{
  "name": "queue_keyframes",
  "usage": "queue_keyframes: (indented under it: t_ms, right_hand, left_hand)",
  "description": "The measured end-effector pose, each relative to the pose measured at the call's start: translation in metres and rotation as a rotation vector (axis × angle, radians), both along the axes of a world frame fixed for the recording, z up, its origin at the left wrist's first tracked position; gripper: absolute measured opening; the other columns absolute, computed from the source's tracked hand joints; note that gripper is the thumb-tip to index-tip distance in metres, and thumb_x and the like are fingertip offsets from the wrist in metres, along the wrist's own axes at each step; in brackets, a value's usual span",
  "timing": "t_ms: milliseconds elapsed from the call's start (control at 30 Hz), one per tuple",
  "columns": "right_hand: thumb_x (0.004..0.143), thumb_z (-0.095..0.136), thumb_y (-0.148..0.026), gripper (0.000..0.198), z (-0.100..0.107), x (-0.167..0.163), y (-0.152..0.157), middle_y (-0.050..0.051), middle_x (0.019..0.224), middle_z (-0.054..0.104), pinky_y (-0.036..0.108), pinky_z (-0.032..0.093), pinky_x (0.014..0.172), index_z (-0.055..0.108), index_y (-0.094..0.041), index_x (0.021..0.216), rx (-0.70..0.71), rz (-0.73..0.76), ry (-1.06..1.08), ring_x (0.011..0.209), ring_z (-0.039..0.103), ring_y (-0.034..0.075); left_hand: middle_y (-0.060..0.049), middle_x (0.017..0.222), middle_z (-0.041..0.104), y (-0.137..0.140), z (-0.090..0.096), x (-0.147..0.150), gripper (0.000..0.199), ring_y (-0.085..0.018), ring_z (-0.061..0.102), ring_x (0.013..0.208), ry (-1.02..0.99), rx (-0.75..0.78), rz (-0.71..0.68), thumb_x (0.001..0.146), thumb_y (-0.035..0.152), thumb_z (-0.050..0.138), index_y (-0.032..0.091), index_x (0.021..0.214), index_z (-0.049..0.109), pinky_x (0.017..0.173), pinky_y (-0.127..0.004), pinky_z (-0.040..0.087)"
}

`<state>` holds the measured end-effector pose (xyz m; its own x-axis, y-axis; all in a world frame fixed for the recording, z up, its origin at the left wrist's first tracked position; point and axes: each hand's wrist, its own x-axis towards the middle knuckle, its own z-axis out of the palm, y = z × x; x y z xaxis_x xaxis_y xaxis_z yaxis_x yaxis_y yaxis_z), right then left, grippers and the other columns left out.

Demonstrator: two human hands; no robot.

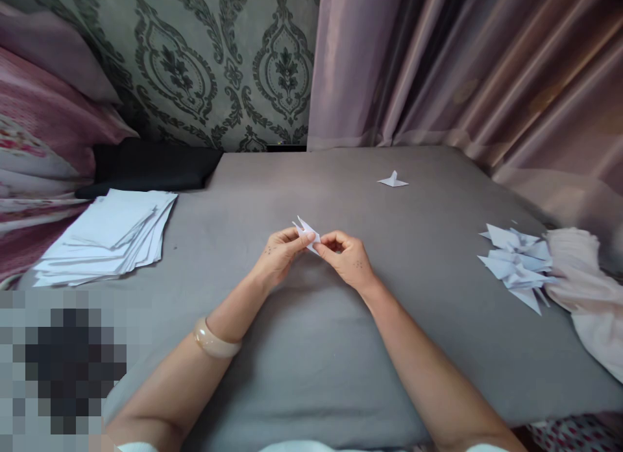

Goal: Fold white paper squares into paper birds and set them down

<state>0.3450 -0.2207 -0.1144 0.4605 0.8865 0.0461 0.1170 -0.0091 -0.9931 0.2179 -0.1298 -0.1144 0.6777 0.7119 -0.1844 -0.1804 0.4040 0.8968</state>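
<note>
A small folded white paper figure with pointed tips is held between both hands, above the middle of the grey cloth. My left hand pinches its left side with the thumb on top. On the lower right edge of the paper, the thumb and fingertips of my right hand are closed. The fingers cover part of the folds. Farther back and to the right, one folded paper crane rests alone on the cloth. Several more folded paper cranes lie heaped at the right.
At the left lies an uneven stack of white paper sheets, with a folded black cloth behind it. A pale bunched fabric touches the crane heap. Purple curtains hang along the back and right of the grey-covered surface.
</note>
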Motion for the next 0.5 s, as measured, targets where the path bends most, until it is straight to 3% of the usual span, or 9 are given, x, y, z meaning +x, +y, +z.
queue_keyframes:
  t_ms: [233,367,500]
  right_hand:
    - [0.077,0.067,-0.046,0.026,0.0001,0.0024,-0.003,-0.001,0.073,0.066,0.028,0.044,0.066,0.071,-0.021,0.082,-0.083,0.129,0.025,0.065,0.055,0.012]
    - [0.072,0.072,-0.046,0.026,0.0036,0.0013,-0.003,-0.003,0.061,0.059,0.027,0.04,0.06,0.069,-0.02,0.07,-0.09,0.083,0.03,0.059,0.049,0.011]
    - [0.072,0.072,-0.045,0.027,0.0026,-0.0024,-0.0022,-0.002,0.063,0.058,0.027,0.04,0.062,0.066,-0.02,0.061,-0.017,0.02,-0.064,0.06,0.049,0.011]
  left_hand:
    - [-0.002,0.074,0.068,0.0039,0.0003,-0.0007,0.017,-0.01,0.061,0.072,-0.062,-0.022,0.045,0.069,0.029,0.082,0.014,0.071,0.073,0.073,-0.023,0.046]
    - [-0.002,0.071,0.068,0.0035,0.0004,-0.0001,0.019,-0.011,0.062,0.069,-0.092,-0.078,0.05,0.069,0.029,0.082,0.013,0.068,0.071,0.072,-0.023,0.047]
    - [-0.003,0.073,0.069,0.0022,0.0008,0.0027,0.017,-0.011,0.063,0.069,-0.099,-0.176,0.065,0.069,0.026,0.081,0.012,0.071,0.07,0.07,-0.023,0.048]
